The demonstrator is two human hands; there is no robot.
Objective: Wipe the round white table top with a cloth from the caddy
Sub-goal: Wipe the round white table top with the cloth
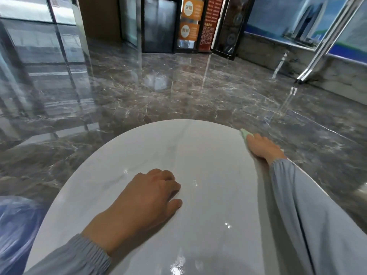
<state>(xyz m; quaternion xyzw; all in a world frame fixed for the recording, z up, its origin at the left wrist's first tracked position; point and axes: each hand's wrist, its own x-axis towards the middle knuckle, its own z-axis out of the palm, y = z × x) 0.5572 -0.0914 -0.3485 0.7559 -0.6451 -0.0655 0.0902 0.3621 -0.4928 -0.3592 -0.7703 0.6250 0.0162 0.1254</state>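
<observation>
Two hands: right hand (262,148) is pressing the soft, limp cloth (245,133) flat beneath it; left hand (151,197) is resting loosely curled, empty.

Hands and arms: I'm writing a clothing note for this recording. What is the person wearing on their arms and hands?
Both arms are covered by long, loose, pale grey-blue sleeves: the left sleeve and the right sleeve. Each ends in a gathered elastic cuff at the wrist. The left hand and right hand are bare, with no gloves and no watch or rings visible.
</observation>
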